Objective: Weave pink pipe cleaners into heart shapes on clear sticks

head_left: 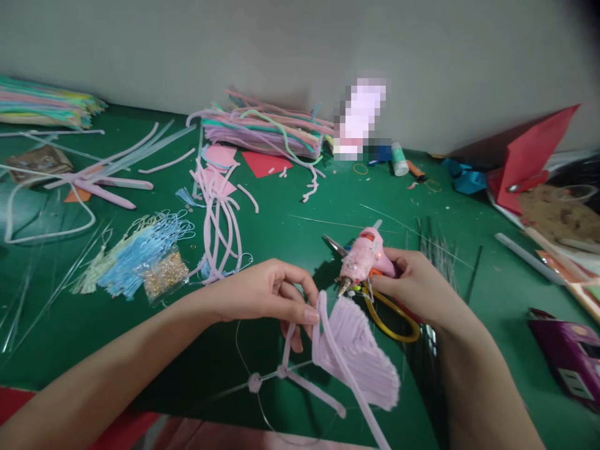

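My left hand [285, 297] pinches a lilac pipe cleaner piece, bent into a narrow loop beside a ribbed lilac panel [363, 353] of closely laid pipe cleaners. A long loose pipe cleaner [344, 369] crosses the panel's front and runs down to the bottom edge. Thin clear line and a lilac stem with small knots [254, 382] hang below my fingers. In my right hand [412, 281] is a pink hot glue gun [360, 256], its nozzle pointing down at the panel's upper edge. Yellow-handled scissors [398, 328] lie partly hidden behind the glue gun.
Bundles of coloured pipe cleaners [262, 131] lie along the wall. Blue tassels [140, 250], a bag of gold beads [164, 275] and loose lilac strips [220, 219] are at left. Thin wires [438, 250], a purple box [565, 356] and a red folder [529, 156] lie right.
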`<state>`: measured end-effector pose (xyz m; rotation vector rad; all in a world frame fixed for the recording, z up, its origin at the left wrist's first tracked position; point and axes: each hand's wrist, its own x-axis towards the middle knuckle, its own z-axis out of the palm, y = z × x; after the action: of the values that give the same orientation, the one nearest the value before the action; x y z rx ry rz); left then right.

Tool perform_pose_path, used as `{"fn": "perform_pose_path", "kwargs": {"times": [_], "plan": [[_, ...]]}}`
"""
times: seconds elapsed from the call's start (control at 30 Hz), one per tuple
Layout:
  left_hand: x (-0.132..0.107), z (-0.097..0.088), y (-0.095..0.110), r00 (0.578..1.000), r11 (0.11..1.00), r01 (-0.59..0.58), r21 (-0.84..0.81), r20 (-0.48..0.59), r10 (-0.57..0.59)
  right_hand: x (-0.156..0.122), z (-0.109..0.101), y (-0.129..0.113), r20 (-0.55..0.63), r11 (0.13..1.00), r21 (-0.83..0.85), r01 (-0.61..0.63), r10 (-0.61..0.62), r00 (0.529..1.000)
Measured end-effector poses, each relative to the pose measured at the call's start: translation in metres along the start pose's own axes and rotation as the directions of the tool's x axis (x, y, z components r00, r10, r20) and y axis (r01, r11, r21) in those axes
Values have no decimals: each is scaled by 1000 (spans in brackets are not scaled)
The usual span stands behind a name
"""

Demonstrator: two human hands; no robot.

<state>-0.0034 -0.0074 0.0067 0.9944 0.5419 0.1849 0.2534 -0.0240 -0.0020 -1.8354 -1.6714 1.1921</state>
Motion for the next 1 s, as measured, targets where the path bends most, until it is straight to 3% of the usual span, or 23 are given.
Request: {"fn": "perform_pose_path", "kwargs": {"times": [1.0], "plan": [[1,1,1,1000,1000,20,6,0,-20,1,1,3,17,1000,5,-7,7,1000]]}}
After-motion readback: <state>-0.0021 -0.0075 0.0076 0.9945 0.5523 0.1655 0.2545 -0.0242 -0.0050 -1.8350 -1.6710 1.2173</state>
